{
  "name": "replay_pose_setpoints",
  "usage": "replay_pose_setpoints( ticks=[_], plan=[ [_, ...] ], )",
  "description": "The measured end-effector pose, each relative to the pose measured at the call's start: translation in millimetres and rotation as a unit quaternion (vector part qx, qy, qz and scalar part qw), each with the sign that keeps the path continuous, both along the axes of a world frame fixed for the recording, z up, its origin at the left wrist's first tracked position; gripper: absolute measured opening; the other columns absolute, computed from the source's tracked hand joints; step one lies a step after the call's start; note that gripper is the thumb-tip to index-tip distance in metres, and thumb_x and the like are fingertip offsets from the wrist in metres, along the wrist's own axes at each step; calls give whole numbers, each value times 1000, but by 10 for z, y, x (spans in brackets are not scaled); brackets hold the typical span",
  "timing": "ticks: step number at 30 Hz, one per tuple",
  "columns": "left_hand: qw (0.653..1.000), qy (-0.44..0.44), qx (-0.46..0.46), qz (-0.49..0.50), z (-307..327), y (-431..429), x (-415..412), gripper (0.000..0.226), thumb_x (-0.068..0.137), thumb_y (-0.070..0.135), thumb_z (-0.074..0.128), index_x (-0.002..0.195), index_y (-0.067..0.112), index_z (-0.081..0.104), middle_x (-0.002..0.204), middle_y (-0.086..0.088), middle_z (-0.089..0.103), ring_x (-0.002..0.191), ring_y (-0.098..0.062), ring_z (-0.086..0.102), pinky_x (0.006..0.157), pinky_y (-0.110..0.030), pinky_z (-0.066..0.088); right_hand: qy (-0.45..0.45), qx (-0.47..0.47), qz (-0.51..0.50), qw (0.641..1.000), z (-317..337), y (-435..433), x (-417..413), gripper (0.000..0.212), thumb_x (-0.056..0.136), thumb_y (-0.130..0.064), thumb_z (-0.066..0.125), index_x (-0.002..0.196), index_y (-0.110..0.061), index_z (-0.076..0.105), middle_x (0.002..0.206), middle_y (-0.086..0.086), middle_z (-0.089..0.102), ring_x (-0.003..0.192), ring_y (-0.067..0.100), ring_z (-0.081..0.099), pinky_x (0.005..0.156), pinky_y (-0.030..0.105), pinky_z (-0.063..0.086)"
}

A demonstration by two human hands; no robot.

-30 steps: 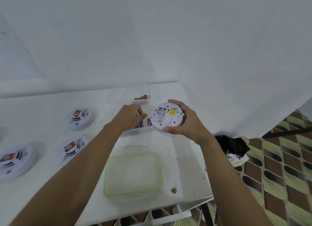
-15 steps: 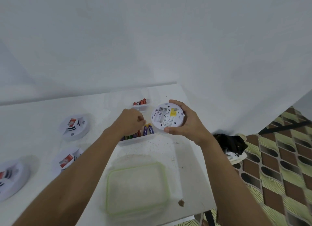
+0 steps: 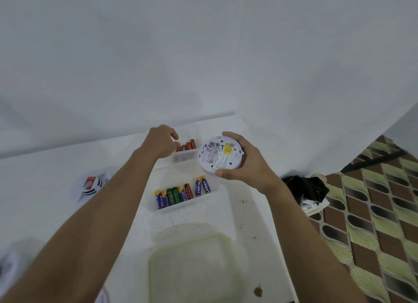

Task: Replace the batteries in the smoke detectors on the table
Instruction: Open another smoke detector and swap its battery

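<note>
Now | right hand [image 3: 248, 167] clasps smoke detector [image 3: 220, 154] | left hand [image 3: 161, 142] at red batteries [image 3: 188, 145], grip unclear

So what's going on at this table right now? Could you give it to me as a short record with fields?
Right hand: holds a smoke detector, back toward the camera, battery bay open
Left hand: fingers curled over the red batteries in the far tray; grip unclear
Near tray: assorted batteries, blue, green and red
Table: second smoke detector at left, green-rimmed lid nearest
</note>
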State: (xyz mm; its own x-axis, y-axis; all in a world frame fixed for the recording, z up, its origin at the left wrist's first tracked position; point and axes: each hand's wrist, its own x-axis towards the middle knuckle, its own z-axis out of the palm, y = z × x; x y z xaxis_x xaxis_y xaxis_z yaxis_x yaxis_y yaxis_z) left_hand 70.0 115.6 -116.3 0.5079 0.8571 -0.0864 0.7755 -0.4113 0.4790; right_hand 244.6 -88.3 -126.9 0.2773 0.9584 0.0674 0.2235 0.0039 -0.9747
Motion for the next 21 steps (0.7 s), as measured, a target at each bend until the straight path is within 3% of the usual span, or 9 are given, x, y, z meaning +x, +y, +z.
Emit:
replay_pose_setpoints(
  ticks=[3,6,10,16,19,21],
  plan=[
    [996,73,-31,-32,-8,112,74,32,88,28,72,117,16,69,124,-9,64,117,-26,57,95,-30,43,1,-3,-3,1000,0,44,-12,91,59,-26,93,139,-30,51,131,-10,61,126,14,57,100,49,55],
    [992,105,-57,-48,-11,135,115,25,91,27,68,114,19,72,122,-5,66,115,-26,57,87,-27,43,6,-8,-6,1000,-9,70,-28,91,58,-28,93,138,-33,51,131,-11,61,126,16,58,99,51,55],
    [993,86,-67,-45,-35,154,125,19,89,16,65,106,17,74,115,-4,69,103,-22,59,78,-25,43,11,-7,-18,1000,-22,80,-51,91,57,-31,93,138,-34,52,132,-10,61,127,18,57,98,52,55],
    [989,-139,-41,-8,48,28,69,13,84,15,65,96,19,68,88,1,69,75,-12,66,63,-23,48,17,8,-29,999,-44,73,-62,89,59,-28,92,138,-31,52,133,-8,61,127,17,57,102,51,53],
    [944,-314,-103,-11,174,-159,33,12,86,12,68,97,17,68,84,1,69,76,-17,73,77,-32,58,20,11,-28,999,-50,60,-79,88,60,-23,92,138,-30,52,132,-9,62,126,16,58,102,51,53],
    [900,-403,-163,-27,243,-311,-1,13,88,6,68,101,9,67,86,-5,68,76,-23,74,79,-35,59,21,13,-27,999,-48,49,-91,87,61,-19,92,138,-29,52,130,-9,63,125,16,58,102,51,53]
  ],
)
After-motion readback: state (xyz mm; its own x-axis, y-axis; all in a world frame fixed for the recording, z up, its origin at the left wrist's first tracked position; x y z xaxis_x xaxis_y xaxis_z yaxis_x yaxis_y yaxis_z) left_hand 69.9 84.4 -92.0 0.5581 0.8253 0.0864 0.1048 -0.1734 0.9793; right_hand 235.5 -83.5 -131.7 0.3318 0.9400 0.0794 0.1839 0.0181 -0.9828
